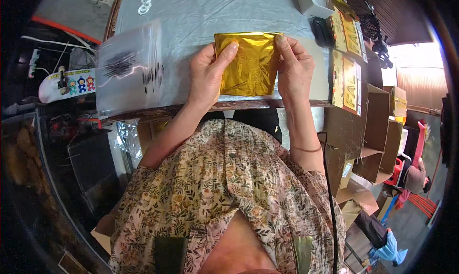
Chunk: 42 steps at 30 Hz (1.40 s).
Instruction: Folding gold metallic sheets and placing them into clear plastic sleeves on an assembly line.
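A shiny gold foil packet or folded sheet [248, 66], roughly square, is held up above the near edge of the table between my two hands. My left hand [209, 75] pinches its left side, thumb across the front near the upper corner. At the upper right corner my right hand [294, 66] grips it, the thumb on the front face and the fingers behind. Most of the fingers are hidden behind the foil. To the left of my left hand lies a stack of clear plastic bags [129, 63] with black marks on it.
A grey-blue sheet [205, 11] covers the table. White rings [145, 3] lie at the far left, and a white box [313, 1] stands far right. Printed packages [345, 82] line the right edge beside cardboard boxes [377, 116]. Beyond, other people [413, 176] are at right. A skateboard [67, 85] is at left.
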### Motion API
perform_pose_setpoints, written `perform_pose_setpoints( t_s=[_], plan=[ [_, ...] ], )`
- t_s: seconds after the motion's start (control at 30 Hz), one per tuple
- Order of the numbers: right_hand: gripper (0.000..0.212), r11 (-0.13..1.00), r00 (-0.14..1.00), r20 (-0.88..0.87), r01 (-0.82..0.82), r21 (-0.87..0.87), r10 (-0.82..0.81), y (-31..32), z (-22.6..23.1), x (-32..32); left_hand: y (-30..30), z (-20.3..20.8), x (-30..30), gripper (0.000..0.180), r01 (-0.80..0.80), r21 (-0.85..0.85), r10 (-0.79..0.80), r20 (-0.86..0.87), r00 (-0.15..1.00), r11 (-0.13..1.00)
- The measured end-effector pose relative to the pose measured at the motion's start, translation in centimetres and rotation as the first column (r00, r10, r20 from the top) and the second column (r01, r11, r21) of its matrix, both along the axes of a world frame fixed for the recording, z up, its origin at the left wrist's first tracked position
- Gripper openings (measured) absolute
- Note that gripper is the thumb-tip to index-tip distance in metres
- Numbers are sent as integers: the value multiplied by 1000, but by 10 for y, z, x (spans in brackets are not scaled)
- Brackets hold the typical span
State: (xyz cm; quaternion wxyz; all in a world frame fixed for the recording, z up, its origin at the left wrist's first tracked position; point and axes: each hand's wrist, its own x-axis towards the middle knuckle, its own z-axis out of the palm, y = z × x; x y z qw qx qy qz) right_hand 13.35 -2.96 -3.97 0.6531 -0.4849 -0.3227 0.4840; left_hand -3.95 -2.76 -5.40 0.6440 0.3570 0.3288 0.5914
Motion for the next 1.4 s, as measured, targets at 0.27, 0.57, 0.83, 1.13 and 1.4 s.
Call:
perform_pose_setpoints(
  t_s=[0.27, 0.57, 0.83, 1.13, 1.4],
  plan=[
    [26, 955, 962, 50, -260, -141, 270, -1, 4, 36, 4, 0, -2, 22, 3, -5, -3, -23, 1000, 1000],
    [14, 884, 881, 171, -393, -252, 441, -20, 0, 59, 14, 0, 3, 23, 32, -72, -33, -20, 999, 997],
    [9, 932, 928, 162, -302, -201, 336, -36, 3, 76, 13, 16, 20, 26, 159, -151, -163, -9, 987, 976],
    [9, 995, 989, 145, 54, -88, -41, -99, 25, 203, 30, 3, 60, 51, 417, 156, -208, -683, 701, 895],
    [32, 968, 931, -281, 249, 26, -232, -147, -17, 305, 39, -42, 84, 113, 646, 224, 375, -921, -103, 729]
  ],
)
